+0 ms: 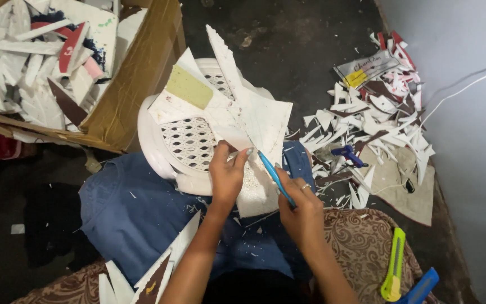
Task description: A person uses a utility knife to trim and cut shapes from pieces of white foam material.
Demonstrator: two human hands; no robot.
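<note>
My left hand [227, 171] presses down on a white sheet piece [262, 126] that lies on an overturned white plastic stool [184, 143]. My right hand [299, 202] grips a blue utility knife [274, 175], its blade end touching the sheet near my left fingertips. Several more white pieces, one with a pale yellow patch [189, 87], are stacked on the stool's lattice top. Blue cloth [136, 211] lies under the stool.
A cardboard box [136, 73] full of white offcuts stands at the upper left. A heap of white and dark scraps [367, 124] with a small blue tool [347, 155] lies at the right by the wall. A yellow-green cutter [394, 271] and a blue cutter [420, 287] rest lower right.
</note>
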